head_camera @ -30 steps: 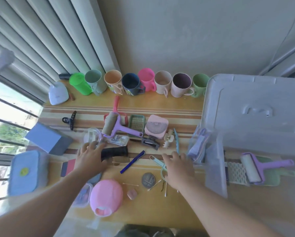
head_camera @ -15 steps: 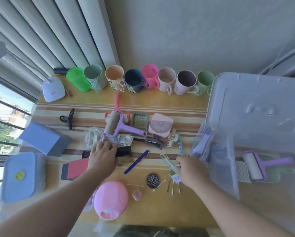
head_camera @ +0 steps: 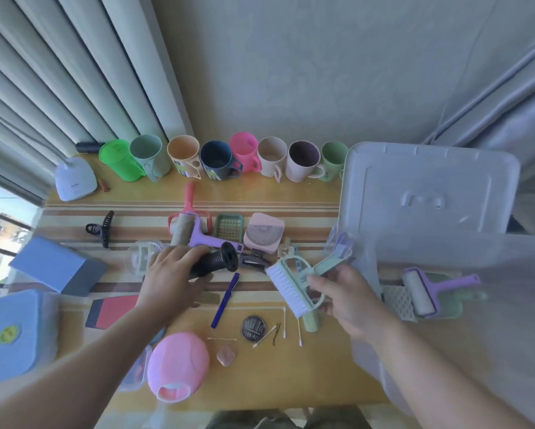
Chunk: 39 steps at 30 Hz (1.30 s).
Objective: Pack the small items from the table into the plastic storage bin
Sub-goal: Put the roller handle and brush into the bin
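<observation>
Both hands have just lifted items off the desk: left hand grips a black ribbed handle, right hand holds a mint scrub brush, ready for the clear storage bin at right.

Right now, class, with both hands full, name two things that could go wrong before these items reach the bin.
1. The right hand pinches a mint brush together with loose mint tools; one may well slip out before reaching the plastic storage bin.
2. The left hand holds the black handle low over the blue pen, so it could knock that aside.
</observation>
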Tool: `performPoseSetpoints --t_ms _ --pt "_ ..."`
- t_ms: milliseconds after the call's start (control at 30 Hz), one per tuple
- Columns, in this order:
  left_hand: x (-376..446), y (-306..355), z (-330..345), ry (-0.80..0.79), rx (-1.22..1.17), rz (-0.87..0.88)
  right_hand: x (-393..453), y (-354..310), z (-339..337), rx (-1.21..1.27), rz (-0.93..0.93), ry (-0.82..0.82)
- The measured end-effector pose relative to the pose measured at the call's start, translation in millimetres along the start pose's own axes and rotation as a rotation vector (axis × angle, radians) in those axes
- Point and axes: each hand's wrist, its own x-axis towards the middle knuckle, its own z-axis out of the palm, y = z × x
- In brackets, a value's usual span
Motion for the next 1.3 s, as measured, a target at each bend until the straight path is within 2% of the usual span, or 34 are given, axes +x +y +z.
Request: performPoseSetpoints --t_ms 167,300,367,467,533,667,867,1000,1067,1200,1300 --pt "-2 90 -25 -0.004 -0.178 0.026 -28 -47 -52 0.202 -0.131 0.099" --pt "-6 166 -18 -0.052 -0.243 0.091 -48 -52 -145 0.208 -0.178 0.268" --pt "-5 204 -10 -0.090 -0.299 0.128 -56 -37 -206 0.206 -0.114 0.389" --pt "-6 261 3 -0.158 -0.306 0.210 -63 3 -290 0.221 0.076 0.559" --pt "-6 299 10 -0.195 -0.288 0.277 -62 34 -336 0.109 0.193 0.641" --pt "2 370 28 -0.255 -0.261 0.370 -51 72 -382 -0.054 0.367 0.640" --pt "15 425 62 -0.353 -0.229 0.371 -18 88 -388 0.116 0.569 0.501" --pt "14 433 82 -0.407 -0.158 0.353 -2 98 -382 0.172 0.556 0.404" --pt "16 434 91 -0.409 -0.160 0.328 -3 99 -381 -0.012 0.539 0.393" --pt "21 431 112 -0.401 -0.113 0.303 -14 90 -400 -0.808 0.398 0.296" --pt "25 430 126 -0.414 -0.078 0.304 -33 62 -408 -0.972 0.199 0.240"
